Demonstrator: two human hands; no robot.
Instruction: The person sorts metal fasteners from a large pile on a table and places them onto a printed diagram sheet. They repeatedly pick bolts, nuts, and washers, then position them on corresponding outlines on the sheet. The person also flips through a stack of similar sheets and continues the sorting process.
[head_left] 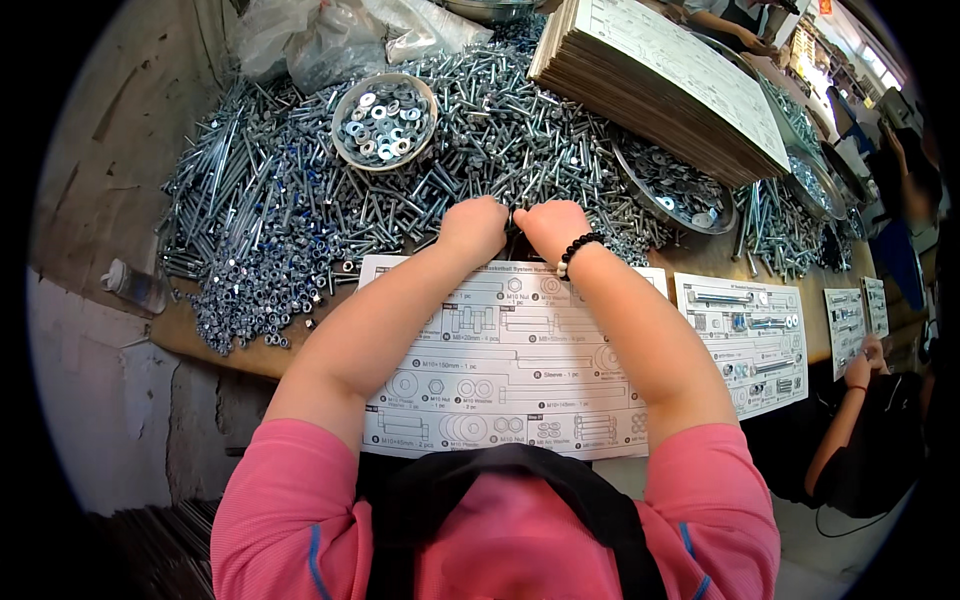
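Note:
At the near edge of a big heap of bolts [520,120], my left hand [474,226] and my right hand [552,226] meet, knuckles almost touching. Both have their fingers curled in. A small dark bit shows in the gap between them, too hidden to name. A black bead bracelet [578,246] circles my right wrist. Beneath my forearms lies a white printed sheet [510,378] with line drawings of bolts, nuts and washers. Just beyond my hands, to the left, a round bowl [428,138] of flat washers rests on the heap.
Loose nuts [250,300] spill at left near a clear plastic bottle [135,286]. A thick stack of printed cards [665,85] stands back right, beside a metal pan [722,222] of washers. Another printed sheet [745,340] lies right. A co-worker's hand [868,362] is farther right.

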